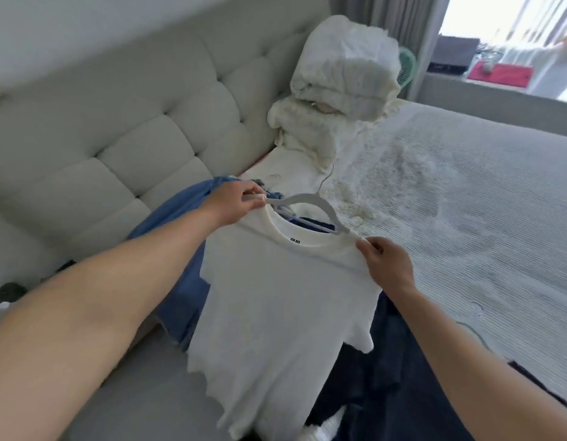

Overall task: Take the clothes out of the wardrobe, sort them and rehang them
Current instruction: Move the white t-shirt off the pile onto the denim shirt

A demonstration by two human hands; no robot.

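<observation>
A white T-shirt (282, 300) is held up over the near edge of the bed (467, 202), with both bare forearms stretched forward from the bottom corners of the view. The left hand (233, 203) is reached furthest out, its fingers and thumb pinched together on one end of a white hanger (311, 206) at the shirt's left shoulder. The right hand (387, 265) is kept nearer and lower, its fingers curled and its thumb closed on the fabric at the collar's right side, just beside the hanger's other end. The hanger is seen lying partly inside the neck opening, its thin hook pointed up toward the pillows (342, 87). The shirt is hung front-down from the two grips, a small dark label shown inside the collar and its lower hem crumpled. A blue garment (177, 218) is spread beneath the left forearm, against the tufted headboard (116, 122), and dark navy clothes (387, 377) are piled under the shirt's right side on the bed.
</observation>
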